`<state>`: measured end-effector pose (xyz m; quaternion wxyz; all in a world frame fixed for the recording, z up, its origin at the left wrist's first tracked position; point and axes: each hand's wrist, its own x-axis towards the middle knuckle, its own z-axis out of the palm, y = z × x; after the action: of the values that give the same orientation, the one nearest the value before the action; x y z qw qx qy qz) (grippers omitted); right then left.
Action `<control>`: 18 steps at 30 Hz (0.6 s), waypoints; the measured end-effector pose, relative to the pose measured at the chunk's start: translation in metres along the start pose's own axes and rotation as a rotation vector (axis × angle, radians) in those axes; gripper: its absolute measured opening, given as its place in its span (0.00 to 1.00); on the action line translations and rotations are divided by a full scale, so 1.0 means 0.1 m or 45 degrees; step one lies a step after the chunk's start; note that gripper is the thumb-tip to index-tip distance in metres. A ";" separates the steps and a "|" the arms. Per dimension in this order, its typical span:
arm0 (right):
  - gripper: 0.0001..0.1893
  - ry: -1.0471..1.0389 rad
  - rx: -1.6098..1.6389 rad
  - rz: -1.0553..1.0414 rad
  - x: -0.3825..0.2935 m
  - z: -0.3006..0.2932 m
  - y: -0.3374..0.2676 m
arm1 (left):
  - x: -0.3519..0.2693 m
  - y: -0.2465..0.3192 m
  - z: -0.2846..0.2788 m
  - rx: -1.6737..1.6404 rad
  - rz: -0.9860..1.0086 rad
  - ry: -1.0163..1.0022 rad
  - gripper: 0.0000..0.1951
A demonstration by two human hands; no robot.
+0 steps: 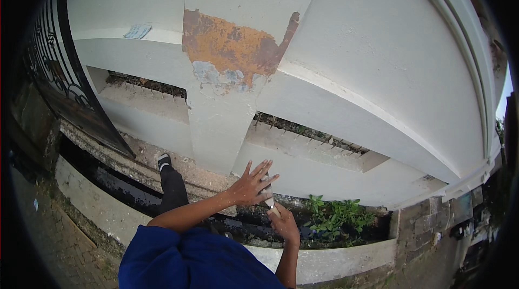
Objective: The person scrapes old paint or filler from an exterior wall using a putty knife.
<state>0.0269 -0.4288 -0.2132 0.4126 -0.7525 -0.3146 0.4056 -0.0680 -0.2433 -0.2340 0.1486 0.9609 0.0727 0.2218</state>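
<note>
My right hand grips the light handle of a scraper or putty knife, its metal blade pointing up towards the wall. Spread fingers of my left hand lie over or beside the blade; whether they touch it cannot be told. Beyond both hands stands a white painted wall. On its pillar a patch of bare orange and brown surface shows where paint is gone, with grey flaking spots along its lower edge.
A dark drainage channel with a concrete curb runs below the wall. Green plants grow in it at the right. A black metal gate stands at the left. A paper with writing lies on the wall's ledge. Barred openings pierce the wall.
</note>
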 end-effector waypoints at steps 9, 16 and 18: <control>0.19 -0.052 -0.047 -0.143 -0.02 0.16 -0.09 | -0.15 0.08 0.12 -0.091 -0.211 0.153 0.33; 0.15 -0.154 0.163 -0.162 -0.06 0.10 -0.12 | -0.09 -0.10 -0.14 -0.001 -0.060 0.066 0.34; 0.17 0.055 -0.379 -0.263 0.09 0.12 -0.06 | -0.05 -0.17 -0.20 -0.090 -0.125 0.351 0.34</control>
<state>0.0200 -0.4145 -0.2149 0.3428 -0.7774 -0.4380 0.2937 -0.0830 -0.2236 -0.2241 0.1815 0.9109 0.1313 0.3465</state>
